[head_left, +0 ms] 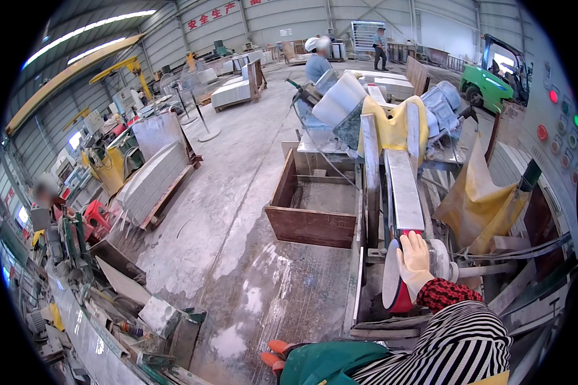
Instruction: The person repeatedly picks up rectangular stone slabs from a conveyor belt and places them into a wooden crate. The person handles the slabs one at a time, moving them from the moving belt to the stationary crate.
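My right hand (415,261), in a pale glove with a red-and-black checked cuff, reaches out over the near end of a narrow machine track. Its fingers are stretched out, the tips at the near end of a long pale strip (406,199), perhaps stone. A bit of red shows at the fingertips. Below the hand is a rounded roller end with a red lower part (401,301). The strip's far end runs under a yellow cover (395,122) draped over the machine. My left hand is out of view.
A brown open-topped box (311,224) stands left of the track. A control panel (562,122) with lit buttons is at right, near a hanging yellow sheet (478,199). Stacked slabs (154,179) lean at left. People and a green forklift (491,80) are farther off. The floor is wet.
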`<state>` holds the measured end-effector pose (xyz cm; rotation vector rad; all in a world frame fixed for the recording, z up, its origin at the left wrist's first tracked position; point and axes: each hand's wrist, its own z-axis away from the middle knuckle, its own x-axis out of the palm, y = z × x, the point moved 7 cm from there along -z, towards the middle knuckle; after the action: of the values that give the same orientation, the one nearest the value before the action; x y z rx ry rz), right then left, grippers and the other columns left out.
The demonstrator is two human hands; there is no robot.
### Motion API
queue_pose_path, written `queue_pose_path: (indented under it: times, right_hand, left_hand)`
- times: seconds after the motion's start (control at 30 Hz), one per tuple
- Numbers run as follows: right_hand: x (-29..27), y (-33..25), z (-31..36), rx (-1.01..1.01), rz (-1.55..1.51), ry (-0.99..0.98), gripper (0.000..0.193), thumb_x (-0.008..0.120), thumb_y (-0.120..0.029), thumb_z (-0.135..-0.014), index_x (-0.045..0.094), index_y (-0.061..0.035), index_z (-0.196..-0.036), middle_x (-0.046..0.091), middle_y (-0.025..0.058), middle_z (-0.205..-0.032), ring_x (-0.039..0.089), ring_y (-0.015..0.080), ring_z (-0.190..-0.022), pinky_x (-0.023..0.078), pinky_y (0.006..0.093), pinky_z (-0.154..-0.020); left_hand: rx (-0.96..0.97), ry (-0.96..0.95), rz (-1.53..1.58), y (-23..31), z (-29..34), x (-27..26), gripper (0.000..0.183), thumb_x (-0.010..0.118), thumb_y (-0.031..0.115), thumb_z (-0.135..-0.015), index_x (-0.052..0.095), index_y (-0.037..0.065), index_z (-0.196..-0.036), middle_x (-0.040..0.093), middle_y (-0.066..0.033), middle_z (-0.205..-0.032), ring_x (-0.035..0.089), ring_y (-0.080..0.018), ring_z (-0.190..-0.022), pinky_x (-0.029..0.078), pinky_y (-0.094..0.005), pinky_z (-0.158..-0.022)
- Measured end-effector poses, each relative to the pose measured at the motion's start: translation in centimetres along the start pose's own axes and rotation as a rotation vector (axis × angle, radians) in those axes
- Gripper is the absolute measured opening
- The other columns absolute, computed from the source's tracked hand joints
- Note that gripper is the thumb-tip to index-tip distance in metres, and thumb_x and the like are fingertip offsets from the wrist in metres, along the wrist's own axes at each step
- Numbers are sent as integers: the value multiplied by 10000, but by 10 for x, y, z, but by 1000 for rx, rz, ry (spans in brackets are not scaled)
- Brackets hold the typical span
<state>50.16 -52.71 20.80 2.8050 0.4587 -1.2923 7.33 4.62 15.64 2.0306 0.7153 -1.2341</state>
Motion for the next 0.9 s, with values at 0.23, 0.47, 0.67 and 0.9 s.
queue_pose_path:
  times: [0.23,0.47,0.67,0.9]
  right_hand:
    - [-5,-5,5,11,0,-3,400,712,-150,-822,597,-4,-1177,569,220,-1175,541,425,-1092,447,516,-974]
    - [-5,-3,15,26,23,8,412,708,-151,-827,597,-11,-1198,569,228,-1207,539,432,-1124,437,527,-1007]
    - [-1,-4,22,25,40,25,442,706,-149,-838,603,-7,-1244,570,251,-1273,529,458,-1185,425,549,-1045]
    - [-1,-19,30,26,-90,58,335,546,-78,-935,623,19,-1246,636,210,-1175,586,376,-1140,452,448,-1032]
  left_hand:
    - [10,0,-8,0,1,-1,367,633,221,-997,690,28,-1303,616,-218,-1420,460,-426,-1393,327,-496,-1200]
    - [32,5,-41,3,0,0,355,623,225,-1006,694,25,-1292,626,-214,-1408,478,-414,-1382,357,-482,-1184]
    - [-3,-7,-27,8,0,-4,374,631,242,-998,685,18,-1293,619,-213,-1416,469,-416,-1391,336,-488,-1198]
    - [6,239,178,-17,6,-4,381,777,38,-741,726,35,-1118,686,-197,-1255,581,-418,-1244,427,-499,-1119]
